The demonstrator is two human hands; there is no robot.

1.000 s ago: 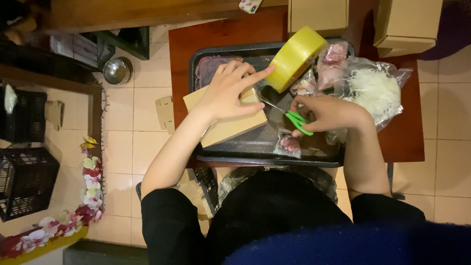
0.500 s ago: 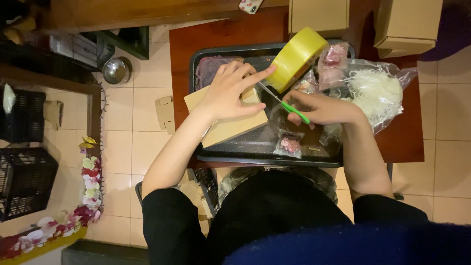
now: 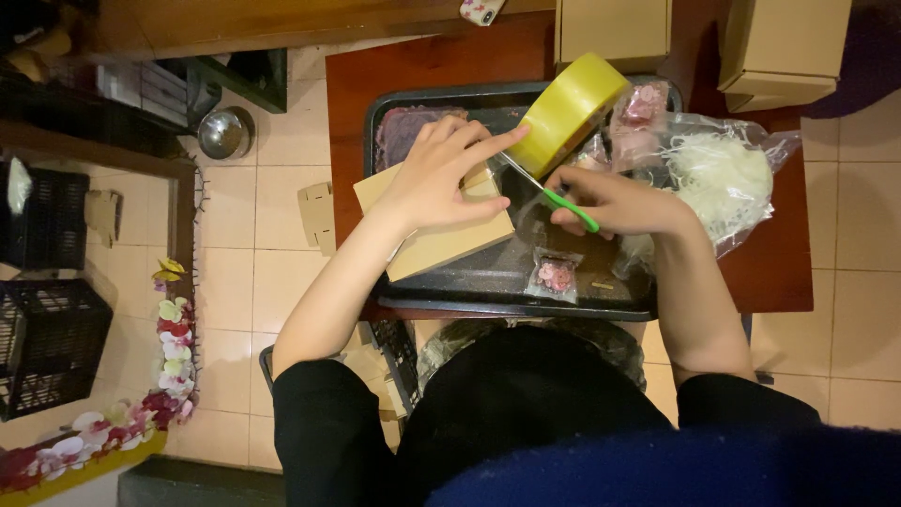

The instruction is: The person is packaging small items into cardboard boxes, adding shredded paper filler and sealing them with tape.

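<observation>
My left hand (image 3: 439, 176) lies flat on a small cardboard box (image 3: 441, 239) in a black tray (image 3: 507, 291), its index finger stretched out to the yellow tape roll (image 3: 568, 111). My right hand (image 3: 615, 199) grips green-handled scissors (image 3: 554, 192). The blades point up and left toward the strip of tape between the roll and the box. The roll stands tilted on its edge at the tray's far side.
A clear bag of white shredded filler (image 3: 718, 178) lies at the tray's right, with small packets of pink items (image 3: 556, 274) inside the tray. Cardboard boxes (image 3: 784, 47) stand at the red table's far edge. A metal bowl (image 3: 223, 131) and black crates (image 3: 47, 343) sit on the floor at left.
My right hand has raised the scissors from low in the tray up and left, toward the tape beside my left index finger. The left hand has stayed on the box.
</observation>
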